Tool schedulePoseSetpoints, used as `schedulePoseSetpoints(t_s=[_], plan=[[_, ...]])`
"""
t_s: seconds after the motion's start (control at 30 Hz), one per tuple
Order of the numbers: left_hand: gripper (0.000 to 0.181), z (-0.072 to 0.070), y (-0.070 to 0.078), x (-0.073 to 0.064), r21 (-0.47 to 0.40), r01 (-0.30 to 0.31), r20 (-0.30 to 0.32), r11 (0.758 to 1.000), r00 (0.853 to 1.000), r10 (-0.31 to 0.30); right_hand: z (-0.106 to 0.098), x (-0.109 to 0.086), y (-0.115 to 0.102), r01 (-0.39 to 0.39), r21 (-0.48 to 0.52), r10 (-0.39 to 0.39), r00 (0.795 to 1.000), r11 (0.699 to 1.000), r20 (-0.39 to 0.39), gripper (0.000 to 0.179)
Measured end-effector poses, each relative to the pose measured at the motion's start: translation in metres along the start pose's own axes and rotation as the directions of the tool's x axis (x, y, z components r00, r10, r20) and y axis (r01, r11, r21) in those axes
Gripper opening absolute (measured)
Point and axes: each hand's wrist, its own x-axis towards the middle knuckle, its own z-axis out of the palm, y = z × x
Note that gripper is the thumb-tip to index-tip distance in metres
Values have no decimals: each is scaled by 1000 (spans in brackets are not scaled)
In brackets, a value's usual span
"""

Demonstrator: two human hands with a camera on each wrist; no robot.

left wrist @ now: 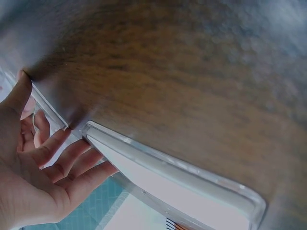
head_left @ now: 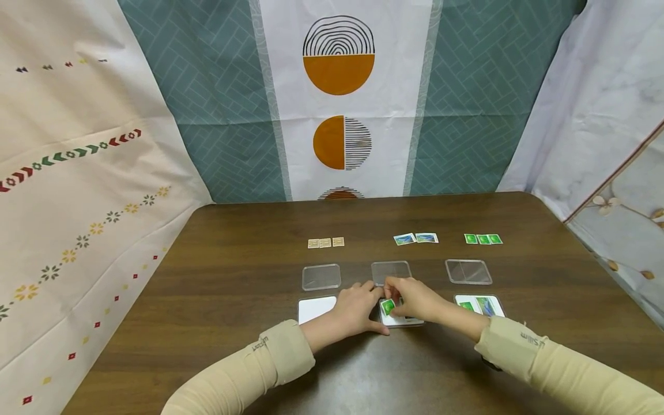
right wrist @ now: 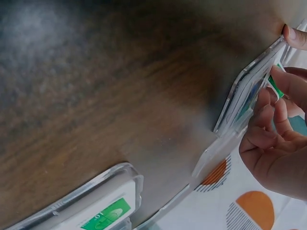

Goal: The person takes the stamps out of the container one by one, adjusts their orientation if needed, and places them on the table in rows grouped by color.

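Note:
My left hand [head_left: 355,311] holds the middle clear plastic case [head_left: 407,324] at its left end, thumb at the near corner and index finger at the far one. Inside that case lies a white card. Over the card's left part, my right hand [head_left: 417,298] pinches a green postage stamp [head_left: 388,306] between thumb and finger. A blue stamp on the card's right part is mostly hidden by this hand. The left case [left wrist: 192,167] holds a plain white card [head_left: 315,309]. In the right case [head_left: 502,302] a green stamp [right wrist: 106,214] and a blue-green one sit on white.
Three clear lids [head_left: 321,277] lie in a row behind the cases. Farther back are tan stamps [head_left: 325,242], blue stamps [head_left: 426,237] and green stamps [head_left: 483,239] in groups. Patterned cloths [head_left: 342,104] hang behind and beside the brown table [head_left: 233,276].

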Motion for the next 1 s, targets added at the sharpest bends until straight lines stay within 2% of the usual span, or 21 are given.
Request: schedulePoseSetpoints(t_s=[0.17, 0.57, 1.0], plan=[[73, 1, 0, 0, -5, -1, -2, 1000, 1000, 1, 0, -2, 2, -17, 64, 17, 1000, 998, 3, 31], [69, 0, 0, -1, -12, -3, -12, 1000, 1000, 3, -6, -5, 7, 3, 199, -7, 1000, 980, 21, 22], [71, 1, 0, 0, -10, -3, -14, 1000, 1000, 3, -12, -8, 10, -1, 225, -6, 1000, 974, 30, 21]])
